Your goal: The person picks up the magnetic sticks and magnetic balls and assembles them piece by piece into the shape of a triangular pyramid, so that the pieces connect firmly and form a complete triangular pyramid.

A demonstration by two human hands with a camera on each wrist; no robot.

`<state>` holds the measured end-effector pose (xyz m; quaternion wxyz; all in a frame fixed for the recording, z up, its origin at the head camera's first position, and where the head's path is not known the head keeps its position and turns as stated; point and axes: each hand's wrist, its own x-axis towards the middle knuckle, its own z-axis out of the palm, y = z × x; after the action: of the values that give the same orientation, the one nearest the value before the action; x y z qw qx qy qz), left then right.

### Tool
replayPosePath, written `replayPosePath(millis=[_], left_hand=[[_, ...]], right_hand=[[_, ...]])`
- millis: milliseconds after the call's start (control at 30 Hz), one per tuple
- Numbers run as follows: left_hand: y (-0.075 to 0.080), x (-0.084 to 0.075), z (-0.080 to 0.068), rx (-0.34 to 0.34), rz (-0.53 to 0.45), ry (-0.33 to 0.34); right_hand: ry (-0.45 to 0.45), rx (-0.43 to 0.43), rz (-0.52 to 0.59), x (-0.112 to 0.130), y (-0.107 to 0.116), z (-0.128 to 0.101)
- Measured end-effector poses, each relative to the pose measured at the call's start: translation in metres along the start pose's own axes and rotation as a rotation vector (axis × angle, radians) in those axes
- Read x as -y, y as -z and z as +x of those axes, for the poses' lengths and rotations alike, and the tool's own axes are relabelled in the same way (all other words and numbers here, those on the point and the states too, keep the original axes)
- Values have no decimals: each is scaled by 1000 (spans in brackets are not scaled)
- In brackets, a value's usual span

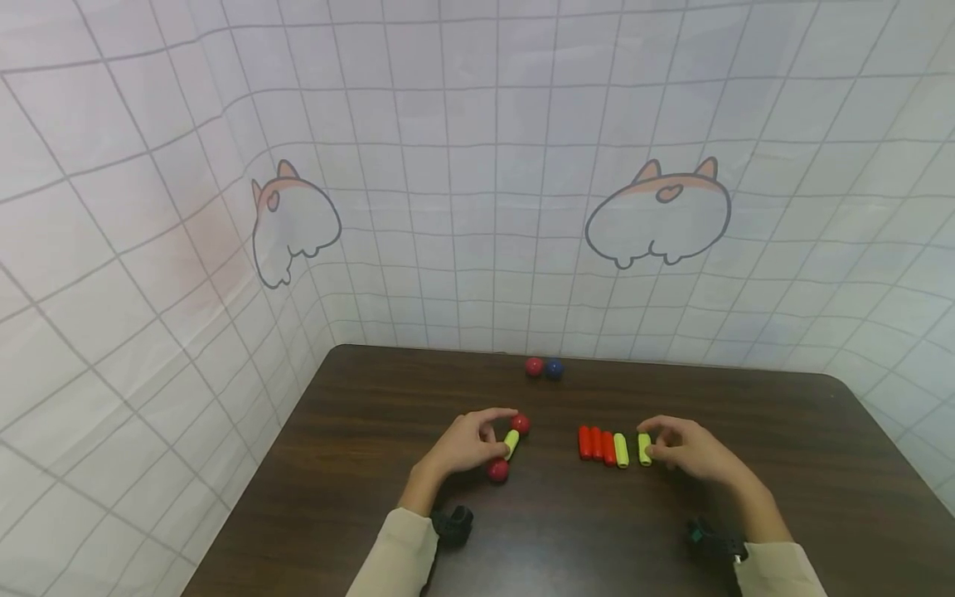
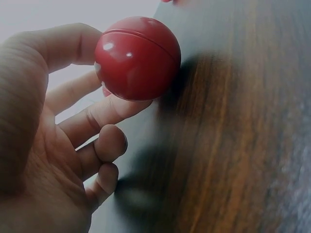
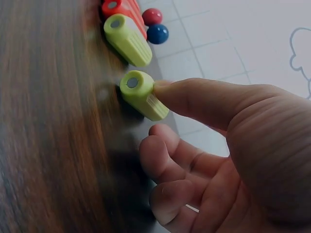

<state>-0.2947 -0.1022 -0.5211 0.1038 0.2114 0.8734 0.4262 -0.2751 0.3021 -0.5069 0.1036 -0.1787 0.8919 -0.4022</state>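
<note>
My left hand (image 1: 477, 444) rests on the dark table with its fingers loosely curved. Its thumb lies against a red ball (image 1: 497, 470) (image 2: 137, 58), and a yellow-green cylinder (image 1: 511, 444) and a second red ball (image 1: 520, 424) sit at its fingertips. No finger closes round any of them. My right hand (image 1: 679, 449) pinches another yellow-green cylinder (image 1: 644, 448) (image 3: 142, 95), the thumb tip pressed on its side. To its left lie one more yellow-green cylinder (image 1: 621, 450) (image 3: 127, 40) and a row of red cylinders (image 1: 597, 444).
A red ball (image 1: 533, 366) and a blue ball (image 1: 554, 369) sit together at the table's far edge by the gridded cloth wall. The brown wooden table (image 1: 358, 431) has rounded far corners. Cloth walls close in the left and back.
</note>
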Motion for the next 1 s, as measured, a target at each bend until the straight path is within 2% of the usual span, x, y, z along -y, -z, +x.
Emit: replayPosePath(millis=[133,300,433,633,1000], left_hand=[[0,0,0,-2,2,-3],[0,-1,-2,-4,8,1],[0,0,-2,-6,11,0],[0,0,-1,-5,13,2],[0,0,0,1,13,1]], right_hand=[[-19,-28,-16,-4,2,-2],[28,-51,-22,-7,4,-5],[66,-11,23,-7,6,-6],[42,46,34,-7,7,-6],[67,44,-8,-11,11,-8]])
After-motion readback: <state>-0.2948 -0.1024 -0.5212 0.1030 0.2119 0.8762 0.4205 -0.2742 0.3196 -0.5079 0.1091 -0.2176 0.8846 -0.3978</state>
